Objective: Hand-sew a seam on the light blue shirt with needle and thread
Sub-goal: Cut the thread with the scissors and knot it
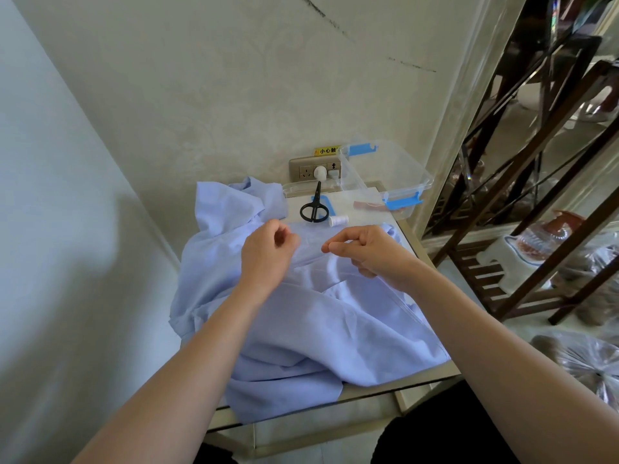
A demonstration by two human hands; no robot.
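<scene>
Your left hand (268, 252) and right hand (363, 251) pinch their fingers over the shirt (318, 329); I cannot tell on what. No stitches show yet.

Home room, patterned wallpaper (234, 95), wall socket (306, 170), dark wooden shelf (536, 162) with ornaments (544, 239), small side table (368, 391).

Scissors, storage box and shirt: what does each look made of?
Scissors: matte black all over, probably coated metal blades with plastic-looking handles; too small to be sure. Storage box: clear, glossy hard plastic, see-through walls, blue plastic latches. Shirt: thin woven light blue cloth, matte, soft creases; likely cotton or a blend.
</scene>
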